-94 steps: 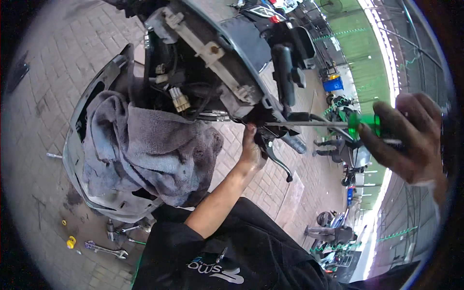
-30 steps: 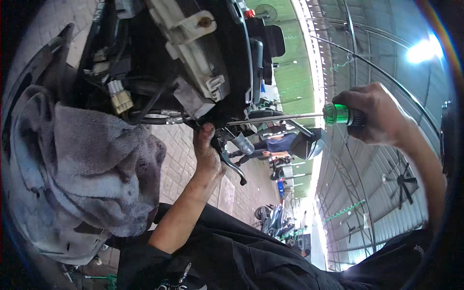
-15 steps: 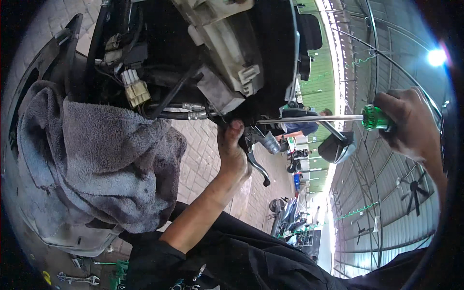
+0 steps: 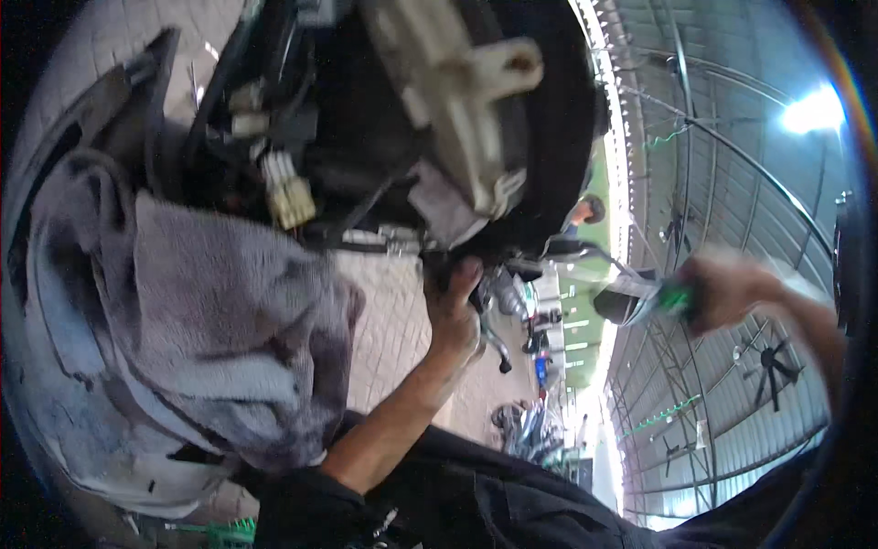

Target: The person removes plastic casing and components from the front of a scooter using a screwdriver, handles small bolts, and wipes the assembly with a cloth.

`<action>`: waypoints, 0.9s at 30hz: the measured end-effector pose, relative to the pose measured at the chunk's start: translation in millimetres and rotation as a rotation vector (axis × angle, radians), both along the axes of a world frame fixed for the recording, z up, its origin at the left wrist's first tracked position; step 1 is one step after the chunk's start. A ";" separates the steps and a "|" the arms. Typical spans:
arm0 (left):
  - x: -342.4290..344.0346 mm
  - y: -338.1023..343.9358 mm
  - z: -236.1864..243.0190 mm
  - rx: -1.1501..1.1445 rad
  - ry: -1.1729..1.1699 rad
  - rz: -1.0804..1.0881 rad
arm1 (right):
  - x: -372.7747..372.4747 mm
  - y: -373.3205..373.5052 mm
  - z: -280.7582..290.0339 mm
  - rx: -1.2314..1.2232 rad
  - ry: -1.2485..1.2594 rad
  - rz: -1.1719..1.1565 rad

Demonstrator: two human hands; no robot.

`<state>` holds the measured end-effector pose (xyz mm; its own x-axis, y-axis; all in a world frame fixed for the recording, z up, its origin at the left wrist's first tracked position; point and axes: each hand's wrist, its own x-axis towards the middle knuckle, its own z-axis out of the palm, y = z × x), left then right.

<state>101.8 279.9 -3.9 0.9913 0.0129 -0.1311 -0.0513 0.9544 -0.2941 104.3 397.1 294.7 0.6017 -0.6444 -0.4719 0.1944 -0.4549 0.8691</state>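
Green-handled screwdriver (image 4: pixel 672 297) sits clamped in the right hand (image 4: pixel 732 291), blurred, its shaft lying roughly level and pointing left toward the scooter's stripped front (image 4: pixel 439 137). That spot lies left of the right fingers; the left hand (image 4: pixel 455 311) is far nearer, fingers curled around a dark part just under the white plastic bracket (image 4: pixel 457 101). Grey towel (image 4: pixel 210 311) drapes the bodywork at left.
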 end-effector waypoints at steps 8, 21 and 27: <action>-10.8 7.2 6.8 0.037 0.140 -0.141 | -48.6 -57.1 21.6 0.487 -0.307 0.138; -42.8 42.0 0.2 0.360 0.004 -0.315 | -69.4 -164.8 20.4 0.612 -0.479 1.447; -60.5 28.4 -26.4 0.503 -0.237 -0.319 | -68.8 -151.5 25.8 0.526 -0.442 1.447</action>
